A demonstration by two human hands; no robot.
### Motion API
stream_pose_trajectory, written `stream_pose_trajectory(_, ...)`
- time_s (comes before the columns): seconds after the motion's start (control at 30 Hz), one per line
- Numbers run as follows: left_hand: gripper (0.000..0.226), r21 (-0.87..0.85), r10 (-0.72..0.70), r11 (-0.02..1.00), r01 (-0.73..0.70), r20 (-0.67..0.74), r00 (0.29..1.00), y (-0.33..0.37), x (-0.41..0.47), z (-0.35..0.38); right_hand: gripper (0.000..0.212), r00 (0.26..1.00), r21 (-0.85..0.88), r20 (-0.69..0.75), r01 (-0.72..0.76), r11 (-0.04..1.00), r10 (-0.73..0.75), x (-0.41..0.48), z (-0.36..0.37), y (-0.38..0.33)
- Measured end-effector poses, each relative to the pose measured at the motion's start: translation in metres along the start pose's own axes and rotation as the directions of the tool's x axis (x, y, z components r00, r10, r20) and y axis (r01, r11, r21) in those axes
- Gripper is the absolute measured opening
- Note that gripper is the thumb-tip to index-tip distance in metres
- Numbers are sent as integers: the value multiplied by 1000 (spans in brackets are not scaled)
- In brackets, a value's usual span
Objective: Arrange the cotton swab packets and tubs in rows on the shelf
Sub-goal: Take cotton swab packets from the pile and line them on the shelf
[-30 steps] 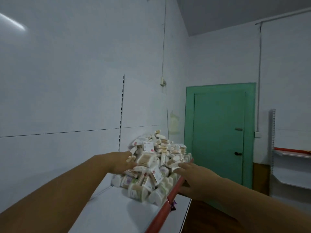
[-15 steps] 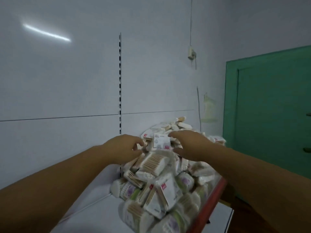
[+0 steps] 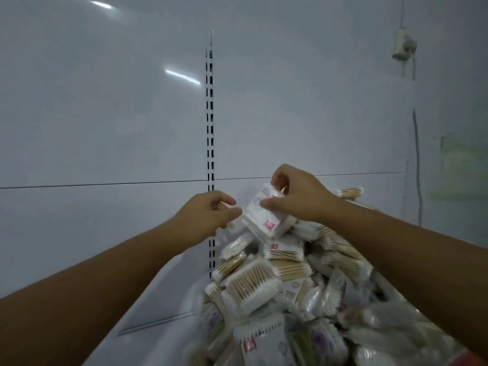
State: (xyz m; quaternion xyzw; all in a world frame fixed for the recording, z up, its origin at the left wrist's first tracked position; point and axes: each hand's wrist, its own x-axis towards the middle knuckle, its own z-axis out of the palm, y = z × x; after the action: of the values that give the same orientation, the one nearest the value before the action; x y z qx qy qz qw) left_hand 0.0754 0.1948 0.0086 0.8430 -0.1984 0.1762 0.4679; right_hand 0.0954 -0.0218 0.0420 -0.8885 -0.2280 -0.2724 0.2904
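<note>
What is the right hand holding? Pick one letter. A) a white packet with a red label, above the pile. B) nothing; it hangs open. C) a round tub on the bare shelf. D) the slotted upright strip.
A: the right hand pinches the white packet by its upper edge, above the pile of swab packets.

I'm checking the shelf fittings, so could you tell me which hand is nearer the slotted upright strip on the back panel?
Left. The left hand overlaps the slotted upright strip in this view; the right hand is off to its right, gripping a white packet.
</note>
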Motion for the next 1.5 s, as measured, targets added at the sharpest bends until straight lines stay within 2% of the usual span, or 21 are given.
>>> stream_pose_trajectory(0.07, 42, -294, -92, 949, 111, 79, 993, 8, -1, 2, 45, 998, 338, 5, -60, 939, 62, 6, 6, -11)
stream_pose_trajectory(0.1, 46, -384, -111, 910, 155, 133, 985, 10, -1, 3, 43, 997, 422, 38, -81, 903, 71, 7, 14, -17)
stream_pose_trajectory(0.17, 39, -495, -140, 846, 198, 151, 979, 10, -2, 2, 35, 994, 460, 100, -90, 883, 49, 7, 32, -23)
stream_pose_trajectory(0.23, 31, -503, -185, 839, 210, 100, 978, 5, -5, -6, 37, 982, 453, 186, -103, 886, 19, 8, 44, -22)
stream_pose_trajectory(0.3, 29, -436, -256, 862, 258, 66, 965, -4, -11, -16, 44, 964, 321, 265, -51, 946, -38, 11, 52, -16)
stream_pose_trajectory(0.37, 28, -345, -322, 884, 315, 36, 946, -13, -20, -24, 45, 928, 104, 339, 124, 987, -153, 16, 61, -13)
stream_pose_trajectory(0.43, 26, -349, -367, 873, 341, -9, 930, -20, -31, -34, 49, 880, -29, 430, 238, 971, -202, 21, 68, -13)
stream_pose_trajectory(0.53, 24, -405, -410, 844, 353, -62, 910, -25, -49, -50, 53, 830, -304, 533, 371, 878, -166, 28, 75, -5)
stream_pose_trajectory(0.63, 23, -392, -429, 844, 367, -82, 900, -22, -66, -59, 39, 834, -381, 540, 364, 850, -115, 25, 79, 3)
stream_pose_trajectory(0.7, 24, -350, -436, 857, 378, -102, 894, -15, -76, -63, 25, 880, -380, 450, 342, 859, -151, 21, 78, 2)
stream_pose_trajectory(0.77, 24, -318, -432, 872, 373, -140, 891, -5, -86, -68, 22, 942, -264, 275, 266, 927, -192, 22, 68, -2)
stream_pose_trajectory(0.83, 24, -285, -437, 882, 375, -196, 878, 2, -99, -73, 25, 980, 35, 120, 157, 987, -160, 24, 49, -13)
stream_pose_trajectory(0.87, 25, -271, -443, 883, 383, -214, 871, 5, -108, -76, 25, 984, 214, 120, 101, 972, -128, 23, 38, -23)
stream_pose_trajectory(0.93, 26, -254, -467, 874, 414, -206, 860, 9, -128, -79, 20, 964, 468, 246, -25, 883, -103, 16, 17, -44)
stream_pose_trajectory(1.0, 23, -211, -481, 869, 447, -152, 863, 14, -149, -82, 20, 929, 507, 345, -65, 859, -134, 3, 2, -63)
stream_pose_trajectory(1.1, 22, -187, -468, 876, 445, -106, 877, 32, -184, -94, 21, 904, 518, 379, -29, 855, -199, -20, -8, -84)
stream_pose_trajectory(1.23, 41, -186, -472, 876, 445, -140, 871, 61, -240, -115, 12, 856, 527, 437, 7, 850, -278, -61, -3, -117)
stream_pose_trajectory(1.4, 41, -256, -502, 855, 451, -188, 844, 82, -302, -124, 7, 782, 564, 483, 67, 823, -394, -95, 3, -161)
stream_pose_trajectory(1.5, 39, -366, -508, 825, 430, -148, 848, 89, -328, -124, 6, 746, 585, 494, 95, 806, -446, -112, 9, -188)
